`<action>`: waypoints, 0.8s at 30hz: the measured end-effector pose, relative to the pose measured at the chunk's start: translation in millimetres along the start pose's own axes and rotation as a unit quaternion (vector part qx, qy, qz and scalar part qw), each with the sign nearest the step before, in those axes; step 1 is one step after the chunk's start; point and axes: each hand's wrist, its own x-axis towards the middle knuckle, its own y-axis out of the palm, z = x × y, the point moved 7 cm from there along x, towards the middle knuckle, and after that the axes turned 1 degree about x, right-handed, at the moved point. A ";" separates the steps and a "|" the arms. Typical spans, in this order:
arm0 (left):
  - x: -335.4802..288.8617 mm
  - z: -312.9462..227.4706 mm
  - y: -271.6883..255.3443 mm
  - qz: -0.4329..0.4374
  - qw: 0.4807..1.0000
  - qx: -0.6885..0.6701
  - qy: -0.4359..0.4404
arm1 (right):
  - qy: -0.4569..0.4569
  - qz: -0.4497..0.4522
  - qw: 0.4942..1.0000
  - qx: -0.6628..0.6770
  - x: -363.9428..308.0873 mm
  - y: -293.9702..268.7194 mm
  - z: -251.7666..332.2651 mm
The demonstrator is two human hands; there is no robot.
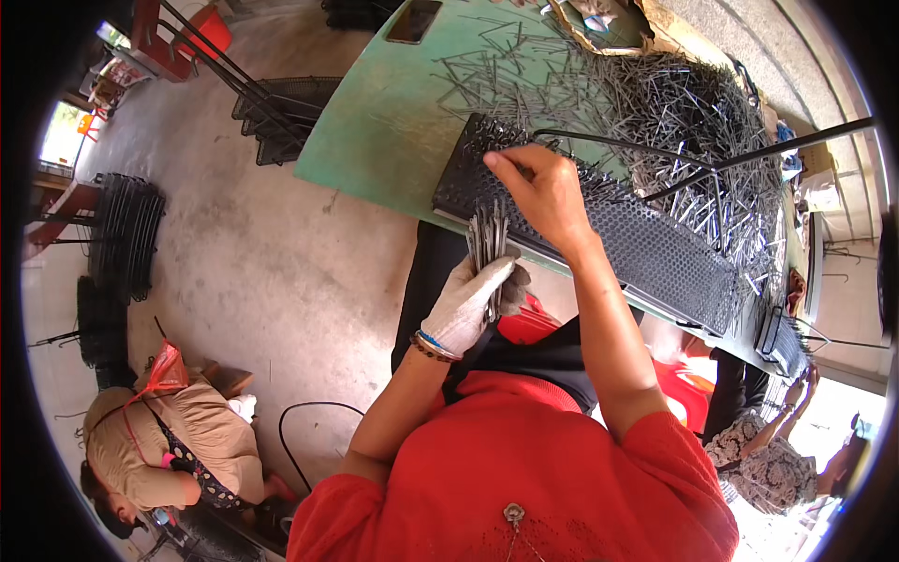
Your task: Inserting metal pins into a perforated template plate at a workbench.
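My left hand (470,302), in a white glove, grips a bundle of thin grey metal strips (487,232) that stick up out of the fist. My bare right hand (554,195) hovers just beyond it, over a long black perforated metal panel (670,245). Its thumb and fingers are drawn together; whatever lies between them is too small to make out. Many small metal pieces stand up from the panel's far left part. The panel lies along the near edge of a green table (365,122), and a black metal rod frame (646,150) reaches across its far side.
A big heap of loose metal strips (693,117) covers the table's far right, beside torn cardboard (674,37). A phone (415,21) lies at the far edge. Black racks (126,234) stand on the left floor. One person (178,440) bends at lower left; another (768,459) works at right.
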 end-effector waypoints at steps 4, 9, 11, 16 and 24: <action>1.5 -7.8 1.9 -0.015 1.000 0.017 0.005 | 0.055 0.074 0.994 0.064 -18.7 5.0 -12.0; 5.1 -1.1 3.1 -0.026 0.999 0.030 -0.004 | 0.178 0.076 0.977 0.093 -26.3 -7.5 -34.4; 6.1 1.6 -0.3 -0.042 0.998 0.049 -0.008 | 0.166 0.044 0.980 0.103 -23.0 -12.7 -34.5; 9.7 7.0 -5.0 -0.053 0.998 0.016 -0.013 | 0.098 -0.089 0.979 0.156 -4.4 -24.8 -14.6; 9.5 6.0 -6.8 -0.082 0.997 0.011 0.003 | -0.091 -0.158 0.982 0.042 16.4 -10.5 5.0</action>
